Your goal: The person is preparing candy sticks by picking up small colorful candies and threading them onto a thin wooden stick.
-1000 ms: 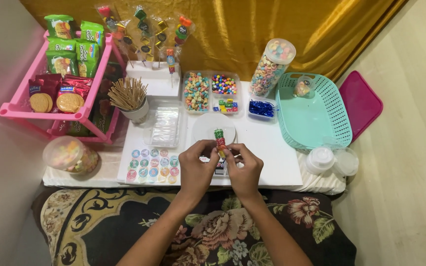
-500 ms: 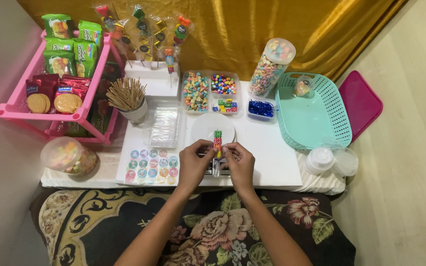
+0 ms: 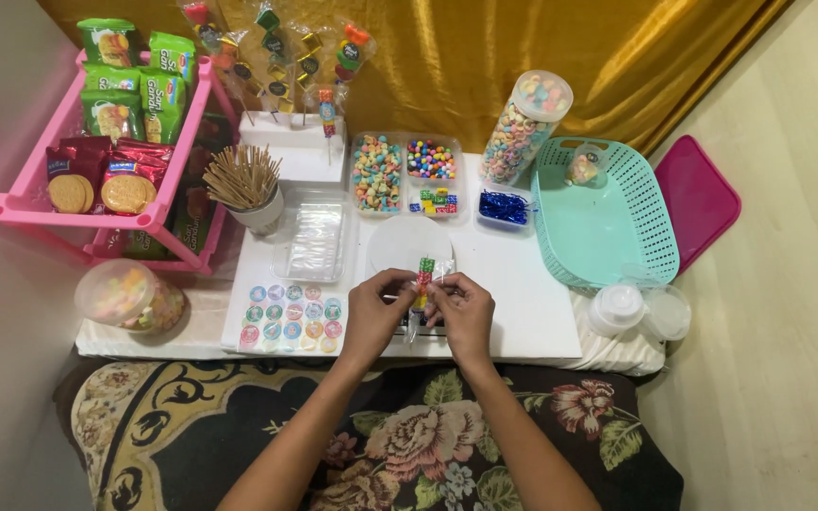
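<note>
Since the earlier frames both hands have slid down from the round white plate [image 3: 400, 241] toward the table's [image 3: 542, 312] near edge, and the candy skewer [image 3: 424, 274] has come with them, its top now just below the plate's rim. At the centre of the frame the left hand [image 3: 376, 308] and right hand [image 3: 461, 312] meet around the skewer, fingertips pinched narrow on it and on the thin, clear, crinkly wrapper [image 3: 417, 322] that hangs beneath; the skewer shows small blocky green, red and yellow pieces stacked upright. Everything else lies as before. Left of centre sits a flat sheet of round glossy stickers [image 3: 291, 317], with a clear plastic tray of wrappers [image 3: 316, 237] above it and a cup bristling with thin wooden sticks [image 3: 243, 180]. Upper centre holds two clear boxes of small bright sweets [image 3: 404, 170] and a tall round jar [image 3: 525, 128] of pastel ones. At right is a mint lattice basket [image 3: 636, 218], its walls perforated; at upper left a pink plastic rack [image 3: 35, 203] of shiny snack packets, against a gold satin cloth [image 3: 485, 47]
</note>
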